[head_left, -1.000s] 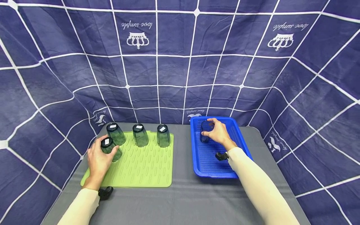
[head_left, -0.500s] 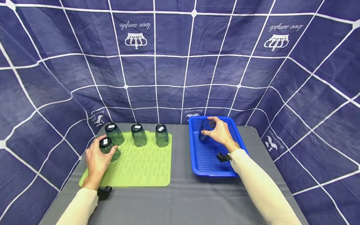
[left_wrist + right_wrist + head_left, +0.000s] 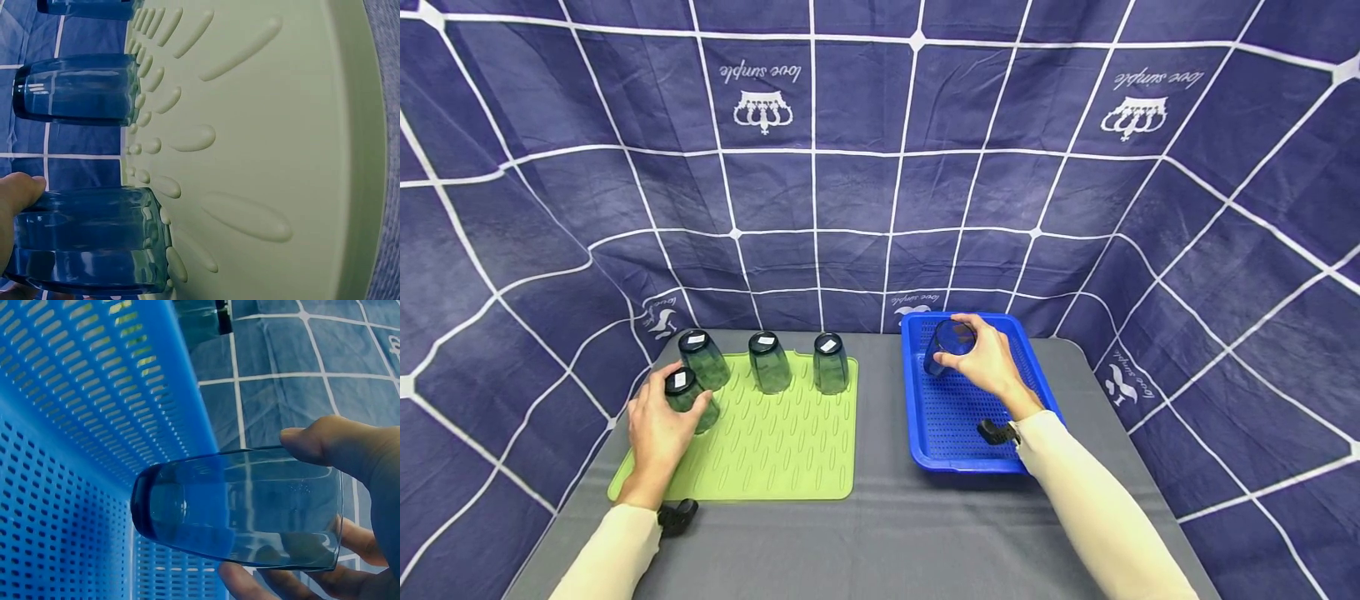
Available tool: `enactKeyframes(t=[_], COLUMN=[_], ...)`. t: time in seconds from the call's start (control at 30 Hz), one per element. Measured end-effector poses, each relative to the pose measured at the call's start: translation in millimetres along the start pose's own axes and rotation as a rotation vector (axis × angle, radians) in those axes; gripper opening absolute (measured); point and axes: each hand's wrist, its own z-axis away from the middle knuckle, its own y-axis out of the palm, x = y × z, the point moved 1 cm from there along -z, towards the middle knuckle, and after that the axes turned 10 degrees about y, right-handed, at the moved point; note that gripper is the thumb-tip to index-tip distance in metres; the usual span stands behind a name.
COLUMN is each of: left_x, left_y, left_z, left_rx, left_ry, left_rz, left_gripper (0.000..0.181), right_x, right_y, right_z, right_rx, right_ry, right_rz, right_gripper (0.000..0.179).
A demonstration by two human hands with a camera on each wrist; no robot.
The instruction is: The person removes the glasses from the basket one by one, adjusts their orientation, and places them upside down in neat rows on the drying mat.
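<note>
My left hand (image 3: pixel 658 417) grips an upside-down dark blue-tinted drinking glass (image 3: pixel 691 403), which stands on the front-left part of a green ridged mat (image 3: pixel 782 458). In the left wrist view, the mouth of that glass (image 3: pixel 94 244) meets the mat and the thumb lies along its side. My right hand (image 3: pixel 988 358) holds another such glass (image 3: pixel 946 343) by its rim end, inside the blue perforated basket (image 3: pixel 917 454). Mouth up and tilted, this glass (image 3: pixel 250 512) points its thick base toward the basket floor in the right wrist view; whether the base touches is unclear.
More upturned glasses stand along the mat's back edge: one at the left (image 3: pixel 703 360), one in the middle (image 3: pixel 770 363) and one at the right (image 3: pixel 831 364). Grey tabletop (image 3: pixel 880 433) separates mat and basket. Blue grid-patterned cloth (image 3: pixel 865 192) walls the back and sides.
The glass in my right hand has tilted further, with its base swinging left. My left hand stays around its glass on the mat. The head view has shifted slightly.
</note>
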Motion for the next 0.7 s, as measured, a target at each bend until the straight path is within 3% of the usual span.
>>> enactKeyframes(t=[0.4,0.7], left_x=[-2.6,-2.4], left_y=[-4.9,-1.6], left_z=[-0.1,-2.1], left_rx=[0.032,0.01], left_ry=[-0.036,-0.005], left_rz=[-0.016,0.011], left_gripper=[0.074,0.075], right_x=[15.2,28.1], right_y=[-1.0,-1.2], right_z=[21.4,37.2], right_rx=[-0.084,-0.15], right_ry=[-0.022,-0.065], right_rz=[-0.089,-0.159], right_gripper=[0.081,0.079])
